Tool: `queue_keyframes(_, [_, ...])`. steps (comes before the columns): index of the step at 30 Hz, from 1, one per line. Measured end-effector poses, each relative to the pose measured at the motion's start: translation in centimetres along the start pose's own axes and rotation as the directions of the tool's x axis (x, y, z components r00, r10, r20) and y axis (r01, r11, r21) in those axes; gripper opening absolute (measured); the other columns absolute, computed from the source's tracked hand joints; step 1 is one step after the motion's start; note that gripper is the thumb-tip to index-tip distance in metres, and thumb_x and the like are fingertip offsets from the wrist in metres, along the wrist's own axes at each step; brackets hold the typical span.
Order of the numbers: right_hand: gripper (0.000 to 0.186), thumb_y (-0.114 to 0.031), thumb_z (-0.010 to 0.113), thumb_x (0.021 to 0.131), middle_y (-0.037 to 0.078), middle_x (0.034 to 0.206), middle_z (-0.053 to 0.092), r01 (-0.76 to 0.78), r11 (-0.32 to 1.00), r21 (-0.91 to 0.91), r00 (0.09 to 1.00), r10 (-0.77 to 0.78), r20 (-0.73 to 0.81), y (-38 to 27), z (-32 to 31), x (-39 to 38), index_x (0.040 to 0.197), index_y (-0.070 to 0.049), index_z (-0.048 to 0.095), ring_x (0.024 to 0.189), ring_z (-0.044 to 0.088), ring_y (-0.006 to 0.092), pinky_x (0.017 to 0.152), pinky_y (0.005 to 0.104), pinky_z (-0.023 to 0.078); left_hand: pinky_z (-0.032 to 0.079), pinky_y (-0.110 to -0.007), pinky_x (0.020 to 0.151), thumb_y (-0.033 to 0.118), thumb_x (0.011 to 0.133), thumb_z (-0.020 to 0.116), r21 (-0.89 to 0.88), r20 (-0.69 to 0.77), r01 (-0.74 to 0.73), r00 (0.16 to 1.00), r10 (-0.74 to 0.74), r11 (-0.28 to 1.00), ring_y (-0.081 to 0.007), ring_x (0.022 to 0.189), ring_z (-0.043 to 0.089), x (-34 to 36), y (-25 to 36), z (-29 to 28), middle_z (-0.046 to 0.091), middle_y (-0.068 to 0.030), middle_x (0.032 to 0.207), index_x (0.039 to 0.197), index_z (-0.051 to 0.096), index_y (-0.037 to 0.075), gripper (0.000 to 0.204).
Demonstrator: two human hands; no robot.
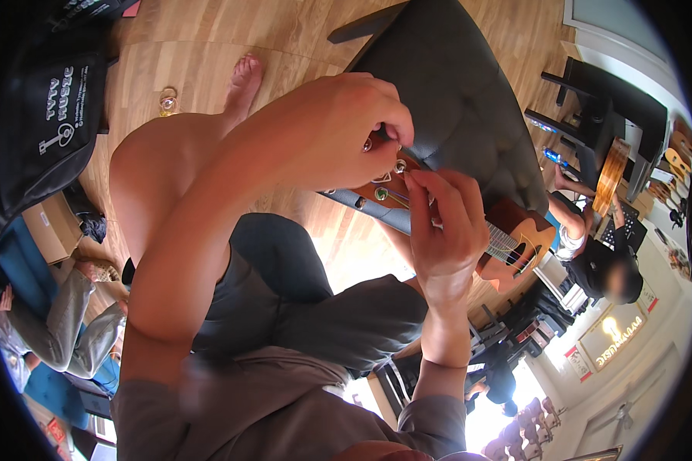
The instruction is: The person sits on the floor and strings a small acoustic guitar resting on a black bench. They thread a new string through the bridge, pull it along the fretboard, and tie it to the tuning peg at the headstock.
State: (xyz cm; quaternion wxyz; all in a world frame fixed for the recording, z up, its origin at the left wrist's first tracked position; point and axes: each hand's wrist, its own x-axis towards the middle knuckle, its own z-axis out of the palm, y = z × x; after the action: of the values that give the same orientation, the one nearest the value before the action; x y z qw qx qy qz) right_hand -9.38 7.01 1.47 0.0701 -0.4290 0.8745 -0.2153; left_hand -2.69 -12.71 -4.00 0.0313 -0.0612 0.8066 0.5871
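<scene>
A small wooden guitar with a cutaway body and round sound hole lies to the right, its reddish-brown headstock pointing toward my hands. Metal tuning parts and strings show on the headstock. My left hand reaches over its far edge, fingers curled and thumb and forefinger pinched close to a tuning post. Just right of that post, my right hand pinches thumb against forefinger over the headstock, covering much of the neck. Whatever lies between the fingertips of either hand is too small to make out.
A black padded bench stands just beyond the guitar. A black bag is at the far left, above a cardboard box. Another person with a guitar sits at right; someone in grey trousers sits at left.
</scene>
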Motion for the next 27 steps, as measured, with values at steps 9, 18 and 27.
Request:
queue_keyframes(9, [0.024,-0.002,0.085,0.074,0.007,0.083,0.067,0.131,0.991,-0.036,0.976,-0.135,-0.173,1.5,1.7,-0.8,0.095,-0.003,0.073,0.062,0.056,0.017,0.054,0.0287,0.04,0.039,-0.045,0.1,0.017,0.078,0.081,-0.03,0.083,-0.081,0.993,0.083,0.996,-0.0181,0.1,0.062,0.9,-0.3,-0.4,0.066,0.0038,0.098,0.089,0.072,0.012,0.015])
queue_keyframes(18, [0.027,-0.003,0.087,0.071,0.007,0.085,0.066,-0.004,1.0,0.006,0.987,0.005,-0.16,1.5,1.7,-0.8,0.095,-0.002,0.074,0.066,0.057,0.0181,0.056,0.0288,0.043,0.04,-0.035,0.095,0.009,0.075,0.082,-0.086,0.049,-0.096,0.994,0.1,0.992,-0.0169,0.093,0.063,1.5,-0.8,0.2,0.066,0.0009,0.095,0.083,0.072,0.01,0.013])
queue_keyframes(27, [0.023,0.0,0.084,0.075,0.008,0.088,0.064,-0.041,0.999,0.025,0.998,0.042,-0.039,1.1,0.0,0.1,0.095,-0.002,0.074,0.07,0.06,0.0195,0.058,0.0293,0.048,0.046,-0.033,0.087,0.008,0.075,0.082,-0.071,0.061,-0.084,0.994,0.088,0.994,-0.0178,0.093,0.064,1.6,-0.7,0.0,0.066,0.0001,0.096,0.084,0.072,0.009,0.014])
